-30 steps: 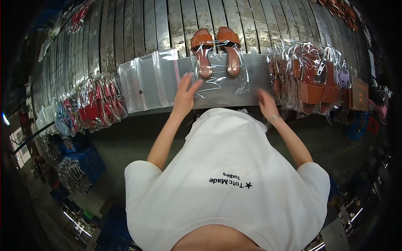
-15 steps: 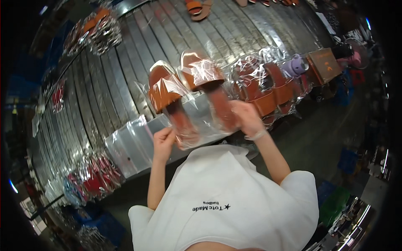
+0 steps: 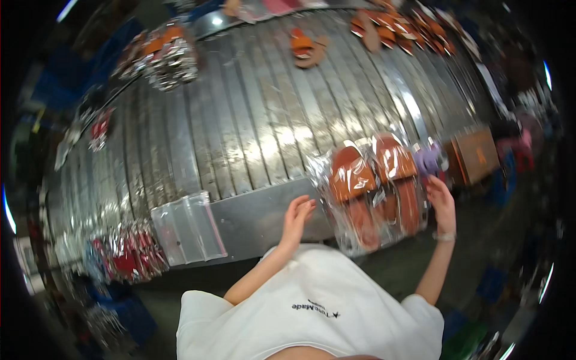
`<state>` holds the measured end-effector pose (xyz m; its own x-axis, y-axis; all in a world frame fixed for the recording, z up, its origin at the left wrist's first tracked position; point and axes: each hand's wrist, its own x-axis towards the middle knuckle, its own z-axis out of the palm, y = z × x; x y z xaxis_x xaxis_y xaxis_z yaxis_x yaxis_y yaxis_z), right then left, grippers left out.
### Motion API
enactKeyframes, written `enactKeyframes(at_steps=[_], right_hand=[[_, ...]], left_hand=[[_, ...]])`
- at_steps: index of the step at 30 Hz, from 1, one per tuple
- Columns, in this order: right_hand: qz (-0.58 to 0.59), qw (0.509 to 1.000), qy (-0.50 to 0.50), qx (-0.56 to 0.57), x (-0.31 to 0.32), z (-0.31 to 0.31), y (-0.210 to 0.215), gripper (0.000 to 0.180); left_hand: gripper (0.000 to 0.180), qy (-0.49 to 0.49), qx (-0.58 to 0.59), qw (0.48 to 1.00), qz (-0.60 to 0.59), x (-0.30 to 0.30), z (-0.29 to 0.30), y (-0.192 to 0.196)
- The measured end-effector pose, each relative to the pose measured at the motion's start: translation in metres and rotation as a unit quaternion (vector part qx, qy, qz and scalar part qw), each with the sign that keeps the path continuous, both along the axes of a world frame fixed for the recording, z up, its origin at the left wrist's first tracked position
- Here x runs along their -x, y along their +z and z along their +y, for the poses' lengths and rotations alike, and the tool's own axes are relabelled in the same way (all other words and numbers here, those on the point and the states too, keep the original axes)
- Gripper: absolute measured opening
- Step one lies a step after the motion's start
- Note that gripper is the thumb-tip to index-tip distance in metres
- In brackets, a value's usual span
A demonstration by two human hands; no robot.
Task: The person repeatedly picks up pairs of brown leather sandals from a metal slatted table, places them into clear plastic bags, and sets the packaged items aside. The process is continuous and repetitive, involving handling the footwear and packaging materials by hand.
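A pair of sandals (image 3: 353, 182) with wide orange-brown straps lies in a clear plastic bag at the front edge of the table, right of the middle. It rests on top of other bagged footwear, mostly hidden under it. My left hand (image 3: 297, 217) hovers left of the bag, apart from it, holding nothing, its fingers loosely stretched. At the bag's right side is my right hand (image 3: 442, 201), fingers extended and empty; whether it still touches the plastic I cannot tell. A flat stack of clear bags (image 3: 187, 229) lies left of my left hand on the front strip.
The slatted metal table (image 3: 252, 132) stretches ahead. Loose sandals (image 3: 307, 49) lie toward its far side, with several more (image 3: 390, 27) at far right. Bagged red footwear (image 3: 132, 252) stands at near left. A purple object (image 3: 428, 161) and a brown box (image 3: 476, 156) sit at right.
Both hands have carried the bagged sandals to the right, laid them on the other bagged footwear and let go. My left hand has drawn away; the view has shifted.
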<state>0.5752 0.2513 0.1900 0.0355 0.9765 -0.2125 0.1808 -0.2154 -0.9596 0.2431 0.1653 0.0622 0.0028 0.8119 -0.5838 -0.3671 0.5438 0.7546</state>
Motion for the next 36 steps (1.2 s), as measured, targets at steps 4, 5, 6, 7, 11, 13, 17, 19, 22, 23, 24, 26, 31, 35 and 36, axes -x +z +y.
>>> enactKeyframes(at_steps=[4, 5, 6, 7, 11, 13, 17, 19, 22, 23, 24, 26, 31, 35, 36], right_hand=[[0.040, 0.972, -0.014, 0.232, 0.002, 0.049, -0.083, 0.073], [0.030, 0.962, -0.020, 0.272, 0.009, 0.051, -0.108, 0.073], [0.045, 0.955, -0.028, 0.291, 0.009, 0.057, -0.130, 0.073], [0.059, 0.950, -0.043, 0.304, 0.010, 0.058, -0.147, 0.073], [0.098, 0.938, -0.023, 0.330, 0.028, 0.082, -0.171, 0.072], [0.119, 0.933, -0.050, 0.335, 0.018, 0.072, -0.175, 0.072], [0.157, 0.925, -0.096, 0.332, 0.011, 0.054, -0.172, 0.072], [0.173, 0.921, -0.117, 0.328, 0.010, 0.049, -0.172, 0.072], [0.193, 0.916, -0.130, 0.325, 0.021, 0.055, -0.167, 0.072], [0.203, 0.915, -0.134, 0.321, 0.025, 0.057, -0.165, 0.072], [0.211, 0.914, -0.138, 0.318, 0.031, 0.061, -0.165, 0.072], [0.232, 0.913, -0.140, 0.305, 0.046, 0.073, -0.158, 0.072], [0.283, 0.918, -0.078, 0.266, 0.113, 0.149, -0.135, 0.071], [0.333, 0.916, -0.010, 0.224, 0.193, 0.247, -0.120, 0.071], [0.348, 0.913, 0.009, 0.214, 0.215, 0.275, -0.119, 0.071]], left_hand=[[0.083, 0.087, 0.056, 0.993, 0.047, -0.046, 0.017, -0.145], [0.080, 0.016, 0.070, 0.994, 0.087, -0.059, 0.022, -0.201], [0.077, -0.060, 0.121, 0.979, 0.154, -0.072, 0.033, -0.203], [0.079, -0.076, 0.118, 0.973, 0.184, -0.080, 0.036, -0.194], [0.083, 0.080, 0.104, 0.984, 0.118, -0.097, 0.032, -0.202], [0.084, 0.079, 0.104, 0.985, 0.114, -0.098, 0.040, -0.137], [0.084, 0.061, 0.084, 0.990, 0.094, -0.095, 0.049, -0.132], [0.084, 0.027, 0.074, 0.991, 0.109, -0.080, 0.057, -0.117], [0.084, -0.045, 0.041, 0.984, 0.169, -0.063, 0.066, -0.158], [0.084, -0.054, 0.043, 0.984, 0.167, -0.052, 0.075, -0.152], [0.084, -0.062, 0.046, 0.983, 0.165, -0.042, 0.083, -0.147], [0.085, -0.027, 0.079, 0.988, 0.128, -0.011, 0.112, -0.099], [0.084, 0.073, 0.034, 0.997, 0.001, 0.068, 0.195, -0.131], [0.078, 0.126, -0.039, 0.987, -0.096, 0.154, 0.292, -0.113], [0.077, 0.122, -0.029, 0.984, -0.124, 0.177, 0.316, -0.072]])
